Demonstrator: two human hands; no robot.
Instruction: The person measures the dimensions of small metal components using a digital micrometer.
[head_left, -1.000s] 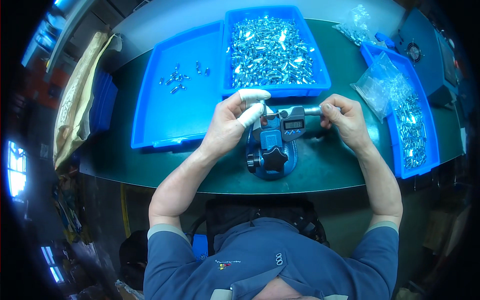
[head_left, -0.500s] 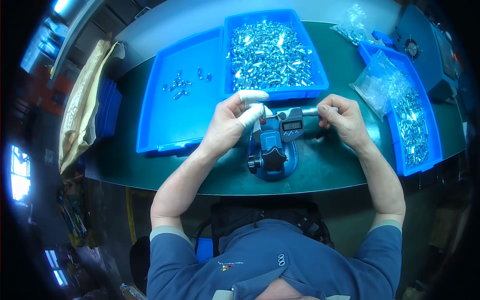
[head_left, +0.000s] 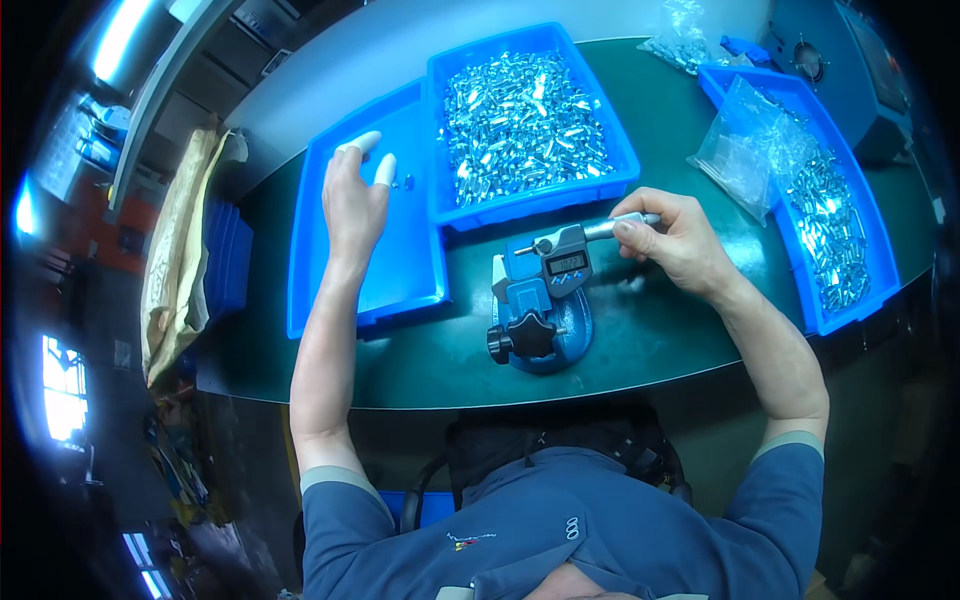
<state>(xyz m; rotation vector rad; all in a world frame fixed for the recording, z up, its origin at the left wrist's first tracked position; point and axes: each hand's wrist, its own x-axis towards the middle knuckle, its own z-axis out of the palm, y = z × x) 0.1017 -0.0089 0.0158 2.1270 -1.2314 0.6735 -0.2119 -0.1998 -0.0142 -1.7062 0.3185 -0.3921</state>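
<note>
A digital micrometer (head_left: pixel 568 262) with a small display sits clamped in a blue round-based stand (head_left: pixel 575 345) near the table's front edge. My right hand (head_left: pixel 680 240) is closed on the thimble end of the micrometer, at its right side. No part shows between the measuring faces. Over the shallow blue tray (head_left: pixel 400 285) at left, my left hand (head_left: pixel 352 205) reaches forward, its white-covered thumb and fingertips apart with nothing visible between them. A few small metal parts (head_left: pixel 408 183) lie in that tray beside the thumb; others there are hidden by the hand.
A deep blue bin (head_left: pixel 628 172) heaped with small shiny metal parts stands behind the micrometer. At right, a long blue tray (head_left: pixel 812 318) holds more parts and a clear plastic bag (head_left: pixel 745 150). Brown paper (head_left: pixel 175 260) and stacked blue bins (head_left: pixel 232 262) stand at far left.
My left hand has left the micrometer's measuring end and moved left over the shallow tray, its fingers now apart. My right hand stays on the thimble. The whole view has shifted slightly.
</note>
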